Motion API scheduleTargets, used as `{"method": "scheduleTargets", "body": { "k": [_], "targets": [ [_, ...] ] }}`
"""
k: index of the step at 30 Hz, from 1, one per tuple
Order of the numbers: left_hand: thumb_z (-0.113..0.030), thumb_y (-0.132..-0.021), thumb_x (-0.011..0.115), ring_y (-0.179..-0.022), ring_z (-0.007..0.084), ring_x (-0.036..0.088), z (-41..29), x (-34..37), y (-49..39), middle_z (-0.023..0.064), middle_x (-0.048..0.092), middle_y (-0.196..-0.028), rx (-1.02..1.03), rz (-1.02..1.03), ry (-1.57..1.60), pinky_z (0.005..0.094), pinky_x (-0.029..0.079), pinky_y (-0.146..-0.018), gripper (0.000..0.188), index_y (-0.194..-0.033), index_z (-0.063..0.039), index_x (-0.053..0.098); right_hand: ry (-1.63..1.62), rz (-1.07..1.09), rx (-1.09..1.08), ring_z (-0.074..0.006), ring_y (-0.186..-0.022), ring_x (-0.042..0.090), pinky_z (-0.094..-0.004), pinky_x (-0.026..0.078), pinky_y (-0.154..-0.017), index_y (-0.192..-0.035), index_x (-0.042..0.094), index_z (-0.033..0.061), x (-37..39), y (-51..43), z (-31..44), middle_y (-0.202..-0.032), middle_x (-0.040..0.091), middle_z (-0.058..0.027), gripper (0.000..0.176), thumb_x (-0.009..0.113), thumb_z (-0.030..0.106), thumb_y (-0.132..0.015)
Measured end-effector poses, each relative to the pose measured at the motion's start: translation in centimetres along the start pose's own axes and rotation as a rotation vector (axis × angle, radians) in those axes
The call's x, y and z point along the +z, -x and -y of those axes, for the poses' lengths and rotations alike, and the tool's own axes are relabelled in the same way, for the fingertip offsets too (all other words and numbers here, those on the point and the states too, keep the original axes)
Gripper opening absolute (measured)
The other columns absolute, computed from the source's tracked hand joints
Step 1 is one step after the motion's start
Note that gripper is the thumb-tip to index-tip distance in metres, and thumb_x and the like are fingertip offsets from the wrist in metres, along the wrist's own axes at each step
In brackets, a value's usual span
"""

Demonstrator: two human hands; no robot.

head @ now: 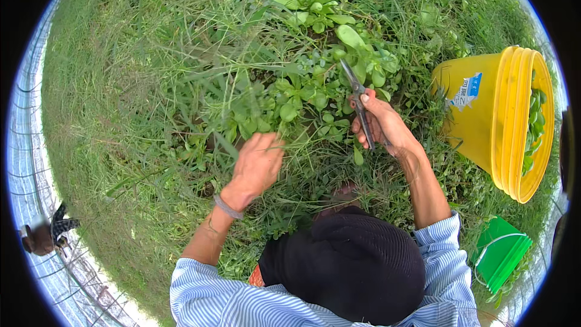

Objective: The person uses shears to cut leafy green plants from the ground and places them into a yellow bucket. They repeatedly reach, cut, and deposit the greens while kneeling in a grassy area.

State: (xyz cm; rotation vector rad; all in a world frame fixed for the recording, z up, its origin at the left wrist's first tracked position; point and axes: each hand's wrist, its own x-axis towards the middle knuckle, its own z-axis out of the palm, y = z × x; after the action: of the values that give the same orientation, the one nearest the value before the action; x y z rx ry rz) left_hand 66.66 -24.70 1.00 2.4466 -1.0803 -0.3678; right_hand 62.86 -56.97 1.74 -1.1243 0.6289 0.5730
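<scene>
My right hand [381,122] holds dark metal garden shears [358,86]. Their blades point away from me, against a broad-leaved green plant [358,54]. Left of it, my left hand [258,159] is curled low in the weeds, slightly blurred. Grass stems [227,145] stick out from its fingers, whose tips are hidden. Just beyond this hand grow more round-leaved green plants [288,109], tangled with grass. Another leafy rosette [315,7] stands farther out, at the top.
At right is a yellow bucket [472,113] with a torn label and green leaves [535,122] inside. A green pail [497,250] with a white handle stands below it. Dark cloth [345,268] lies between my arms. Pale sheeting [27,145] with dark lines borders the left.
</scene>
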Motion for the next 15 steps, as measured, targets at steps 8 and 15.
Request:
{"method": "scheduleTargets", "body": {
  "k": [8, 15],
  "targets": [
    [-0.008, -0.077, 0.067, -0.090, 0.0282, 0.058, -4.4, 4.5, 1.9, 0.0097, 0.060, -0.095, 0.150, 0.077, -0.025, 0.0408, 0.051, -0.079, 0.017, -0.093, -0.002, 0.064, 0.119, 0.222, 0.019, -0.0116, -0.058, 0.063, -0.0241, 0.052, -0.049, -0.125, 0.050, 0.0073, 3.3, 2.8, -1.5, -0.075, 0.063, -0.0048, 0.046, 0.049, 0.049, -0.105],
    [-0.011, -0.084, 0.068, -0.093, 0.0302, 0.062, -6.1, -0.9, 1.1, 0.0101, 0.063, -0.105, 0.116, 0.297, -0.036, 0.0401, 0.054, -0.079, 0.032, -0.115, -0.006, 0.063, 0.429, 0.283, 0.201, -0.0124, -0.058, 0.061, -0.0285, 0.052, -0.050, -0.127, 0.051, 0.0032, 6.6, 1.1, -4.1, -0.078, 0.061, -0.0052, 0.043, 0.049, 0.040, -0.105]
  ]
}}
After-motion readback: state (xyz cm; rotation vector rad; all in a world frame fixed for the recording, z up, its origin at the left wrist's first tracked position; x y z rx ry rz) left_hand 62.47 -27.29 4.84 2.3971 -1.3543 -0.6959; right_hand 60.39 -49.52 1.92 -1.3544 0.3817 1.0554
